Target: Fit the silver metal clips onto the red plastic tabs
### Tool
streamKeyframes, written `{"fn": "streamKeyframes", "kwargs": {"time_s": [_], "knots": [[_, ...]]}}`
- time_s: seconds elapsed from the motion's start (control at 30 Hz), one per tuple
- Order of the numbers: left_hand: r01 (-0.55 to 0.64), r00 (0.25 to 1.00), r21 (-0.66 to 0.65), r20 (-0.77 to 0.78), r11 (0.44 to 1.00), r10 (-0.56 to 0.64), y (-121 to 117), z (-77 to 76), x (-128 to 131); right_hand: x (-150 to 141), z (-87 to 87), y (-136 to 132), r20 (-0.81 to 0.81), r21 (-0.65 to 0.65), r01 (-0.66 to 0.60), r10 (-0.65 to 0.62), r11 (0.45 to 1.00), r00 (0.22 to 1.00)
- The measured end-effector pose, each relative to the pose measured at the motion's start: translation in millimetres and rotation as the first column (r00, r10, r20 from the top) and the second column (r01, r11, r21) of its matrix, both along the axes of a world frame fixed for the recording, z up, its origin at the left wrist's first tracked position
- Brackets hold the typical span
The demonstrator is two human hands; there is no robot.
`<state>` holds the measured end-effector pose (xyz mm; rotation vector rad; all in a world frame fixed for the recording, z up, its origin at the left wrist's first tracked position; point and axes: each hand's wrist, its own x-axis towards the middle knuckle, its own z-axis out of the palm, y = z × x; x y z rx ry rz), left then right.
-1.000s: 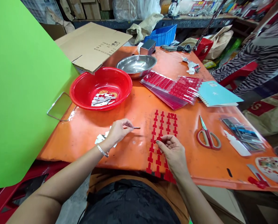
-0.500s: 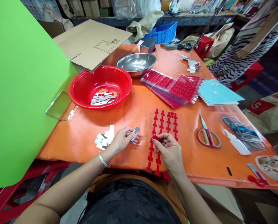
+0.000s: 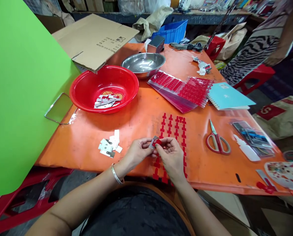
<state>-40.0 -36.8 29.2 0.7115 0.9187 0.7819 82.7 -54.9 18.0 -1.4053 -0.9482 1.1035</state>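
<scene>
Between finger and thumb, my left hand [image 3: 139, 151] holds a small grey metal plate [image 3: 152, 141]. My right hand [image 3: 171, 157] pinches a red sticker [image 3: 157, 142] against the plate; the fingers partly hide both. Beneath my right hand lies a sheet of red T-shaped stickers [image 3: 177, 131] in rows. A loose pile of small white and grey plates [image 3: 109, 144] rests to the left of my left hand. Similar plates [image 3: 107, 101], some with red on them, lie inside the red basin [image 3: 84, 101].
Scissors [image 3: 217, 141], a white bottle [image 3: 246, 149] and a light blue notebook [image 3: 228, 96] lie on the right. Red sticker sheets [image 3: 180, 90] and a steel bowl [image 3: 142, 64] are farther back. A green board [image 3: 25, 98] and cardboard [image 3: 94, 42] stand left. A person [image 3: 264, 49] is at back right.
My left hand has moved right with the metal plate, and my right hand has brought the red sticker left onto it. The two hands now meet. The view has shifted slightly.
</scene>
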Motion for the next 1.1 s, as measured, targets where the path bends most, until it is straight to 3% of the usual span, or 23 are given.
{"fn": "streamKeyframes", "kwargs": {"time_s": [0.23, 1.1], "knots": [[0.009, 1.0, -0.008, 0.002, 1.0, -0.009, 0.1, 0.5, -0.3, -0.5, -0.2, -2.0, 0.108, 0.051, 0.016, -0.021, 0.999, 0.994], [-0.004, 1.0, 0.033, -0.015, 0.999, 0.004, -0.3, -3.1, 0.7, 0.1, -0.6, -4.7, 0.146, 0.077, 0.002, -0.013, 0.997, 0.989]]}}
